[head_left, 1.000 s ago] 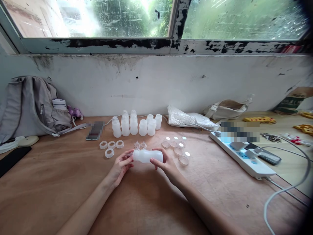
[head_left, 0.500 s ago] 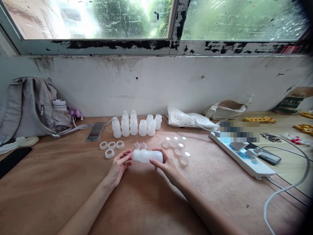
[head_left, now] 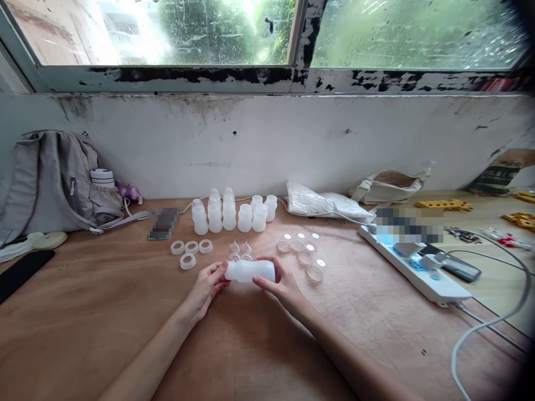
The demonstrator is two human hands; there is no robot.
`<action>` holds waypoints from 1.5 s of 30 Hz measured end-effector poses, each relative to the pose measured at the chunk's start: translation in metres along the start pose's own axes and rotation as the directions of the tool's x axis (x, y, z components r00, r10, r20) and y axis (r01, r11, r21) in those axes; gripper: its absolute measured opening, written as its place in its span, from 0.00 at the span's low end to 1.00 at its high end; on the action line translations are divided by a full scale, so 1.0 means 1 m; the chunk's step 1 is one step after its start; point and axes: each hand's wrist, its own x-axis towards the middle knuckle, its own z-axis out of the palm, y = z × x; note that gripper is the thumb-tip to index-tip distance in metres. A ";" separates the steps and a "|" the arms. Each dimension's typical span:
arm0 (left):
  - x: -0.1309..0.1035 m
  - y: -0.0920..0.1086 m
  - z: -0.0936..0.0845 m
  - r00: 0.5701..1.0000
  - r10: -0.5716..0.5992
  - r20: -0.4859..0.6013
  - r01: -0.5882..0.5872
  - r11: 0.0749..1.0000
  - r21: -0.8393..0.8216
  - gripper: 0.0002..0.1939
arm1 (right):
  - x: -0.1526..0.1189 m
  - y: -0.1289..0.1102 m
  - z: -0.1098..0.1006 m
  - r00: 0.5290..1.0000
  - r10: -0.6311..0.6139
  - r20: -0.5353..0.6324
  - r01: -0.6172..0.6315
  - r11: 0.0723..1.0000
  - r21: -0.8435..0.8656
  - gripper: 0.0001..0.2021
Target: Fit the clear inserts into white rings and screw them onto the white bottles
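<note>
A frosted white baby bottle (head_left: 251,271) lies sideways in the air, low over the table, between my hands. My left hand (head_left: 208,285) pinches its neck end, and the fingertips hide the mouth. Around the base, at the right end, my right hand (head_left: 283,283) is closed with thumb in front and fingers behind. Just behind the bottle are several clear nipples (head_left: 234,248). Several white collar rings (head_left: 188,267) lie to the left of them, and several clear caps with white discs (head_left: 315,273) to the right.
Behind these stand several frosted bottles (head_left: 200,220), some topped with clear caps. A white power strip (head_left: 418,273) with cables lies on the right. At the back are a silvery padded bag (head_left: 309,200) and a beige pouch (head_left: 388,186). A grey backpack (head_left: 54,178) sits at left.
The bottle has come slightly down and left, uncovering more nipples behind it. My left fingers now cover its neck end, where a clear tip showed before.
</note>
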 end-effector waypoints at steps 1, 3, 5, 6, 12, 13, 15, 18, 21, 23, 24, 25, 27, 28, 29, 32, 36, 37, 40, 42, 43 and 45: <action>-0.001 0.000 0.001 1.000 -0.006 0.024 0.006 0.999 0.032 0.16 | 0.000 0.001 0.000 1.000 0.016 0.001 -0.016 1.000 -0.005 0.19; -0.004 0.002 0.002 0.999 0.033 0.039 -0.037 0.995 0.091 0.17 | 0.002 0.004 -0.001 0.994 0.106 0.014 -0.106 0.994 -0.024 0.16; -0.006 0.004 0.005 0.993 0.113 0.032 -0.117 0.982 0.149 0.18 | 0.002 0.006 -0.001 0.972 0.232 0.042 -0.231 0.973 -0.028 0.16; -0.007 0.005 0.006 0.989 0.146 0.030 -0.149 0.974 0.172 0.18 | 0.002 0.007 -0.001 0.960 0.274 0.059 -0.274 0.962 0.000 0.17; -0.003 0.001 0.006 0.989 0.139 -0.050 -0.135 0.988 0.068 0.18 | 0.002 0.003 -0.003 0.987 0.111 0.115 -0.144 0.930 0.339 0.27; -0.002 0.001 0.005 0.990 0.129 -0.053 -0.128 0.991 0.028 0.18 | 0.003 0.003 -0.003 0.993 0.070 0.096 -0.098 0.938 0.333 0.28; 0.001 0.001 0.003 0.991 0.122 -0.057 -0.124 0.992 -0.030 0.17 | 0.006 0.005 -0.005 0.997 0.027 0.078 -0.047 0.963 0.266 0.27; 0.002 0.003 0.000 0.990 0.121 -0.066 -0.124 0.991 -0.042 0.17 | 0.008 0.008 -0.008 0.993 0.077 0.092 -0.088 0.989 0.115 0.21; 0.001 0.004 0.000 0.989 0.136 -0.060 -0.137 0.991 -0.012 0.17 | 0.008 0.008 -0.009 0.995 0.058 0.084 -0.065 0.995 0.082 0.23; -0.001 0.004 0.002 0.988 0.144 -0.047 -0.144 0.990 0.015 0.17 | 0.007 0.006 -0.009 0.993 0.038 0.112 -0.047 0.995 0.086 0.25; -0.001 0.003 0.002 0.988 0.148 -0.038 -0.147 0.989 0.033 0.17 | 0.007 0.006 -0.009 0.990 0.061 0.129 -0.070 0.995 0.069 0.23; -0.002 0.003 0.003 0.987 0.155 -0.031 -0.153 0.987 0.054 0.17 | 0.007 0.005 -0.010 0.984 0.106 0.143 -0.112 0.993 0.039 0.20; -0.003 0.002 0.004 0.984 0.176 -0.027 -0.172 0.980 0.097 0.17 | 0.008 0.005 -0.010 0.967 0.208 0.144 -0.207 0.978 -0.023 0.18; -0.003 0.001 0.004 0.982 0.186 -0.035 -0.181 0.977 0.111 0.18 | 0.008 0.005 -0.010 0.962 0.237 0.136 -0.234 0.971 -0.038 0.18; -0.003 0.001 0.004 0.980 0.195 -0.047 -0.189 0.976 0.111 0.18 | 0.008 0.005 -0.009 0.961 0.242 0.130 -0.239 0.970 -0.040 0.19; -0.001 0.000 0.005 0.980 0.186 -0.076 -0.187 0.982 -0.009 0.20 | 0.006 0.005 -0.005 0.983 0.150 0.107 -0.153 0.988 0.017 0.18; -0.004 -0.005 0.010 0.996 0.065 0.059 -0.056 0.989 -0.137 0.17 | 0.001 0.009 0.006 0.999 0.012 0.035 -0.016 0.993 0.116 0.18; -0.006 -0.007 0.013 0.994 0.038 0.106 -0.024 0.992 -0.127 0.17 | -0.001 0.011 0.009 0.999 -0.016 0.031 0.013 0.994 0.111 0.19; -0.013 -0.012 0.021 0.991 0.020 0.132 -0.006 0.994 -0.106 0.18 | -0.005 0.013 0.012 0.987 -0.101 0.125 0.099 0.995 0.019 0.16; -0.016 -0.012 0.025 0.998 0.011 0.063 -0.005 0.995 -0.095 0.19 | -0.005 0.012 0.011 0.977 -0.115 0.179 0.125 0.991 -0.047 0.11; -0.017 -0.011 0.025 1.000 0.000 0.029 0.003 0.997 -0.080 0.19 | -0.005 0.011 0.010 0.980 -0.102 0.170 0.114 0.992 -0.062 0.10; -0.018 -0.007 0.024 0.999 -0.032 0.015 0.033 0.998 -0.046 0.18 | -0.003 0.009 0.007 0.993 -0.066 0.101 0.070 0.997 -0.030 0.11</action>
